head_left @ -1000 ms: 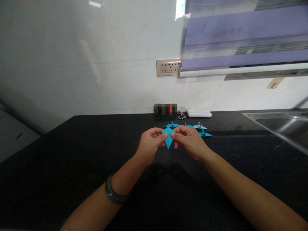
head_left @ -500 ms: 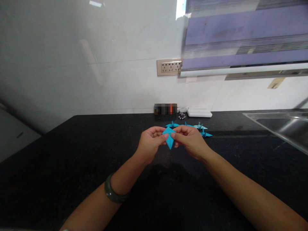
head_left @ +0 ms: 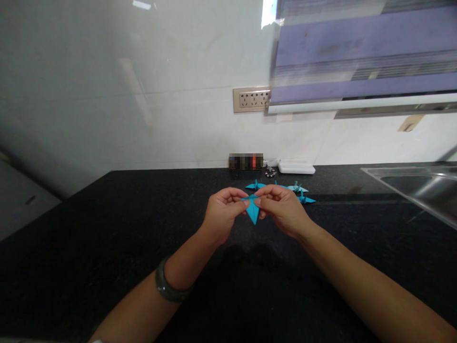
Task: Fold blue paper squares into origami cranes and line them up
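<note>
Hovering over the black counter, the left hand and right hand meet at the middle, each pinching an upper corner of the folded blue paper between them. Its long axis points down, tip toward the person.

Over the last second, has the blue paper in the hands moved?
Yes. The paper has slipped slightly down, toward the person, away from the wall outlet.

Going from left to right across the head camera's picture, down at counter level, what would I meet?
First the bracelet → left hand → blue paper → right hand → sink.
</note>
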A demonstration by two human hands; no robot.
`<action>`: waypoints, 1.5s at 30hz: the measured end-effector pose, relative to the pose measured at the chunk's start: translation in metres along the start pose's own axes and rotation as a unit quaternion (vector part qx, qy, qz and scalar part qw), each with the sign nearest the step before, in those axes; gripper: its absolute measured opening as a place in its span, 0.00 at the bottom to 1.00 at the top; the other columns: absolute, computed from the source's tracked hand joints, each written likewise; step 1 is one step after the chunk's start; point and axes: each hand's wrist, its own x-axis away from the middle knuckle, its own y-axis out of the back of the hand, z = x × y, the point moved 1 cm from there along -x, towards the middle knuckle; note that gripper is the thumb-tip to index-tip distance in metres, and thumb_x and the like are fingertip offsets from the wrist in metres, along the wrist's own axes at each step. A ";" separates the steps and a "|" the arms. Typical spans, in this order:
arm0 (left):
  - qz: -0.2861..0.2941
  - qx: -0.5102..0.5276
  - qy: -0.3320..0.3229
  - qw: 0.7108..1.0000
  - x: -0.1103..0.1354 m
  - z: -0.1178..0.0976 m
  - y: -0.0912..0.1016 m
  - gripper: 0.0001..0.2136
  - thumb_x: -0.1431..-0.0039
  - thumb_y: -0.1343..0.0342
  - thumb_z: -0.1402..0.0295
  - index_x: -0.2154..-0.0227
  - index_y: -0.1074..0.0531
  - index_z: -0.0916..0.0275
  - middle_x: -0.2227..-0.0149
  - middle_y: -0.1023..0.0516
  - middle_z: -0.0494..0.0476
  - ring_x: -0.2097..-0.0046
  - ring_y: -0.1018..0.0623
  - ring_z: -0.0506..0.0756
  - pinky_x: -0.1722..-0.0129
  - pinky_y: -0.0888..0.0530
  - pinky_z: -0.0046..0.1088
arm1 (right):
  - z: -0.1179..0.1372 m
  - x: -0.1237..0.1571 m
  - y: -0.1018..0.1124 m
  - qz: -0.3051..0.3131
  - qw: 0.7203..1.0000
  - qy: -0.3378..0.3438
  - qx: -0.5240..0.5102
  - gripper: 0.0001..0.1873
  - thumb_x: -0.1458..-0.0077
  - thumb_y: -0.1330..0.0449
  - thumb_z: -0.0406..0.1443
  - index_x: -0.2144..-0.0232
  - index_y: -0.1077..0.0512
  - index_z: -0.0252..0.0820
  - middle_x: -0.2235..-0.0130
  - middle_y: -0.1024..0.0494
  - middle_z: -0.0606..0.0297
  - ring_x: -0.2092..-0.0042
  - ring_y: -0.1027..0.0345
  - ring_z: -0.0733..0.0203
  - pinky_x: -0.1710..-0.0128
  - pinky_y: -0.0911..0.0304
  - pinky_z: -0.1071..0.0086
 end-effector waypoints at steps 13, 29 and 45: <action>0.053 -0.003 0.107 0.993 -0.001 -0.005 0.001 0.14 0.53 0.44 0.58 0.73 0.28 0.67 0.77 0.25 0.56 0.75 0.26 0.50 0.75 0.30 0.25 | 0.002 -0.001 0.010 -0.004 0.993 0.072 0.089 0.03 0.57 0.39 0.34 0.75 0.29 0.41 0.79 0.30 0.71 0.79 0.38 0.69 0.77 0.41 0.72; 0.003 -0.134 -0.014 0.991 -0.002 -0.002 0.003 0.08 0.61 0.37 0.68 0.77 0.25 0.67 0.78 0.24 0.54 0.75 0.28 0.49 0.74 0.33 0.23 | 0.011 0.001 0.008 0.065 0.976 0.070 0.196 0.10 0.51 0.42 0.40 0.69 0.29 0.38 0.76 0.31 0.68 0.76 0.39 0.69 0.77 0.42 0.73; 0.027 -0.085 -0.037 0.995 -0.001 -0.003 0.002 0.07 0.62 0.36 0.70 0.78 0.28 0.67 0.80 0.26 0.51 0.77 0.29 0.46 0.75 0.32 0.21 | 0.013 0.003 0.006 0.076 0.985 0.060 0.143 0.09 0.52 0.41 0.39 0.72 0.30 0.37 0.80 0.33 0.71 0.79 0.40 0.71 0.79 0.44 0.74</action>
